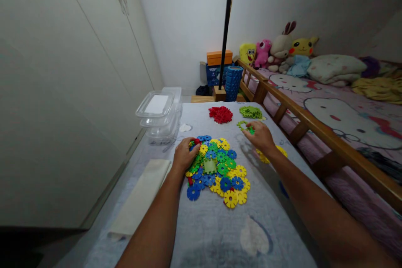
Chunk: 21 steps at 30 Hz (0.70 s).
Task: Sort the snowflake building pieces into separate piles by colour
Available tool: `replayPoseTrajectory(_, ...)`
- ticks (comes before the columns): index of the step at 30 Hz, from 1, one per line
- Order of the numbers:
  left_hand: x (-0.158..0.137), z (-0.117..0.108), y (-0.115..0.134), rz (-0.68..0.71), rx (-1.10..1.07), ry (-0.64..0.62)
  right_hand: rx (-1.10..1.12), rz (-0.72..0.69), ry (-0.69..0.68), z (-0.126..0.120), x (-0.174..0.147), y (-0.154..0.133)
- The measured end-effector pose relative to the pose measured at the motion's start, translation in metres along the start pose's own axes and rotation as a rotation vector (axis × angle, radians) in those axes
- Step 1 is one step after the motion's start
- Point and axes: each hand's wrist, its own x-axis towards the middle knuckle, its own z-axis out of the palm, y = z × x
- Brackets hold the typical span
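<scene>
While your right grip (259, 135) pinches a light-green piece (241, 125) between thumb and finger, the light-green pile (250, 112) lies just beyond it, at one o'clock from the piece and eleven o'clock from the grip itself. That short gap is the relation that matters, and your right hand is clearly the nearer one to it. The piece looks like a toothed, open frame and shows no clear long axis. Brighter green pieces (251, 130) show right at your fingertips; you cannot tell from this view whether they are held or lie on the worktop (201, 230).

Your left grip (186, 155) curls over the left edge of the mixed heap (222, 157), its fingertips by a red piece (197, 141). Whether those fingers close on anything cannot be told. A light-green square (210, 166) lies flat on the heap at four o'clock from this hand, which is nearer to it than your right.

From your right grip, the red pile (220, 114) sits at ten o'clock, well apart, and the mixed heap at eight. The yellow pile (282, 150) lies around five o'clock, partly covered by your forearm. Stacked clear boxes (159, 122) stand at eleven o'clock from your left hand.
</scene>
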Motion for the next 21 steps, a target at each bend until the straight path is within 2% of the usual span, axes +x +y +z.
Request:
replayPoseTrajectory(7,0.0,0.001,-0.001,0.005,-0.011,0.007,-0.106,0.299,0.016,0.022,0.066,0.062)
replayPoseTrajectory(13,-0.002,0.002,-0.001,0.001,0.007,0.011,-0.071,0.528,0.068,0.035,0.096,0.088)
replayPoseTrajectory(16,-0.002,0.002,-0.001,0.0,0.011,0.0,-0.07,0.557,0.096,0.04,0.107,0.094)
replayPoseTrajectory(21,-0.001,0.0,0.0,-0.014,0.02,-0.022,-0.078,0.492,0.095,0.048,0.114,0.102)
